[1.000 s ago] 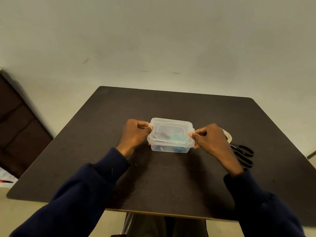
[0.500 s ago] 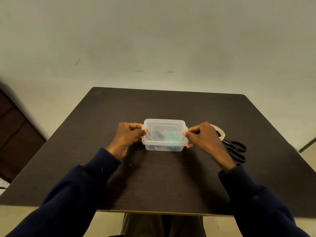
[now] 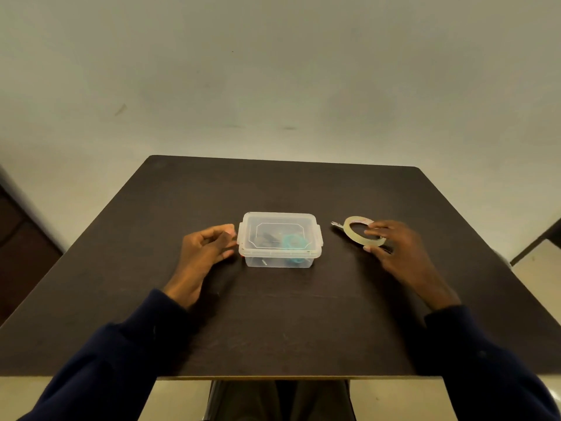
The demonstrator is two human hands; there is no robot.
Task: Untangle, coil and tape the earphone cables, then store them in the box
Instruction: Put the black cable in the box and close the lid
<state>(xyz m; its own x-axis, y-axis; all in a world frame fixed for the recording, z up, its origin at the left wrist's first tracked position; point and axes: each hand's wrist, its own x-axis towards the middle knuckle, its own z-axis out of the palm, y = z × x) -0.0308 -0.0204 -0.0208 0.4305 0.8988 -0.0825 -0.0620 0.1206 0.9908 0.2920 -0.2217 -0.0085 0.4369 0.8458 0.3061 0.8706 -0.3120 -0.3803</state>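
Head view: both hands had released the closed box (image 3: 279,254), cables (image 3: 292,240) inside, on the table (image 3: 273,314). Left hand (image 3: 206,247) fingers loose, empty; right hand (image 3: 394,247) fingers seemingly pinched the tape (image 3: 348,230). Storage looked complete.

Dim, warm yellowish light; the source is outside your view. The dark brown wooden bench (image 3: 303,314) soaks it up, with only a dull sheen near the front. Soft shadows fall toward you from your left hand (image 3: 206,253) and right hand (image 3: 400,256). The right hand and the translucent roll of tape (image 3: 349,232) it pinches are blurred. Thin highlights edge the clear plastic lidded box (image 3: 279,238). The wide lens splays the bench edges, and your navy sleeves (image 3: 106,375) go near-black.
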